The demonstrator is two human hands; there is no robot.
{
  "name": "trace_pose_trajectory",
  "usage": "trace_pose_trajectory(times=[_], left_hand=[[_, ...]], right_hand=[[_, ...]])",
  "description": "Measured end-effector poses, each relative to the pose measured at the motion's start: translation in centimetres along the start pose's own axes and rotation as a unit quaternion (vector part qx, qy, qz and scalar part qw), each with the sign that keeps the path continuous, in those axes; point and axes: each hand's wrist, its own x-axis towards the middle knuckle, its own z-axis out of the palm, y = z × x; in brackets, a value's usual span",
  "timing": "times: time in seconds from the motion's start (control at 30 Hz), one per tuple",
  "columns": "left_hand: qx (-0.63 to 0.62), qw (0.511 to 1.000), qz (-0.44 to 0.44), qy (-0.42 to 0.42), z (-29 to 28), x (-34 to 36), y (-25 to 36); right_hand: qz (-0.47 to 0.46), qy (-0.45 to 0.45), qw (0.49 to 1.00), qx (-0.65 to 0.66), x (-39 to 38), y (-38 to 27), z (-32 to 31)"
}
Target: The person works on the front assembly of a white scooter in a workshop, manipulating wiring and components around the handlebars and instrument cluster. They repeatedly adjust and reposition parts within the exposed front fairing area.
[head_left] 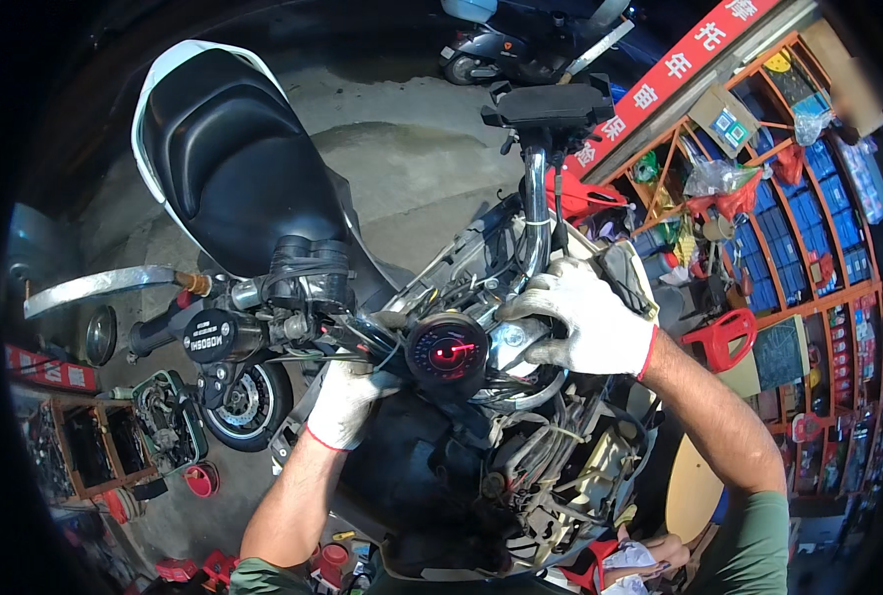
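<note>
A round black gauge [446,352] with a red lit dial sits in the middle of a stripped motorcycle front. My left hand [347,405], in a white knit glove with a red cuff, is closed at the gauge's left side. Its thumb lies near the lower rim; most of its fingers are hidden. My right hand [592,322], gloved alike, curls its thumb and fingers around a shiny silver metal piece [511,339] just right of the gauge. A chrome handlebar tube [536,193] rises above that hand. Bundled wires [531,456] hang exposed below it.
The black seat [243,139] extends to the upper left. A left handlebar grip [154,332] and switch housing stick out beside a wheel [248,407]. Orange shelves [799,307] with blue boxes line the right. A red plastic stool [724,337] stands there; another scooter [501,50] is parked behind.
</note>
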Motion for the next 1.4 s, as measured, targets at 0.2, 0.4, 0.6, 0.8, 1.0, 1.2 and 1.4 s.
trace_pose_trajectory(times=[0.2,0.4,0.6,0.8,1.0,1.2,1.4], left_hand=[[-0.039,0.998,0.013,0.045,-1.6,-0.5,-1.8],[-0.065,0.997,-0.001,0.051,-0.2,-0.8,-0.4],[-0.112,0.993,0.044,0.0,0.1,-0.3,-0.7],[-0.143,0.989,0.024,-0.008,0.3,-0.8,-0.6],[-0.107,0.991,0.067,0.035,1.1,-0.6,-0.5],[-0.072,0.994,0.023,0.08,3.2,-1.7,0.9],[0.023,0.995,-0.047,0.08,4.3,-4.0,0.8]], right_hand=[[-0.023,-0.029,0.999,-0.011,0.5,0.6,-0.5],[-0.029,-0.048,0.998,-0.013,0.8,0.7,-0.9],[-0.051,-0.036,0.998,-0.029,1.0,0.9,-0.5],[-0.008,-0.09,0.991,-0.095,0.8,-0.9,-0.8],[-0.001,-0.111,0.992,-0.057,1.3,-0.8,-1.5],[-0.017,-0.072,0.993,-0.087,0.5,-0.4,-0.2],[-0.038,-0.038,0.995,-0.079,0.2,-0.2,0.2]])
